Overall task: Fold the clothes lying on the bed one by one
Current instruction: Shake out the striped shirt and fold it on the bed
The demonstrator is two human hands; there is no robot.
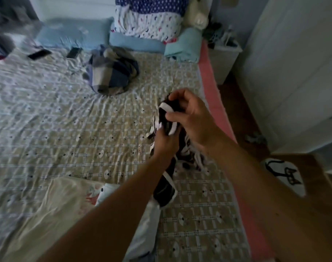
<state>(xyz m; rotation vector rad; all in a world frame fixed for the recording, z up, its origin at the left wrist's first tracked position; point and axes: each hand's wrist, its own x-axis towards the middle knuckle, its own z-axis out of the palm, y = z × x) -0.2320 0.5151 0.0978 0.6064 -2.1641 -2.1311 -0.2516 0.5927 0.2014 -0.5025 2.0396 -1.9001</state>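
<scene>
Both hands are up over the right side of the bed (67, 120), holding one dark white-striped garment (164, 191). The right hand (191, 118) is on top, with thumb and curled fingers pinching the bunched upper end. The left hand (164, 142) is just under it, fingers closed into the cloth and mostly hidden by it. The rest of the garment hangs down crumpled, its lower end touching the bed near the right edge.

A blue plaid garment (112, 70) sits heaped mid-bed toward the head end. A cream garment (48, 205) lies flat at the foot-left part of the bed, with a pale garment (146, 233) beside it under the left forearm. Two dark flat devices (39, 53) lie near the head end, too blurred to identify. Light blue pillows (74, 33) and a dotted quilt (150, 16) are stacked at the head. On the floor right of the bed are a white slipper (282, 174) and a white wardrobe (293, 72).
</scene>
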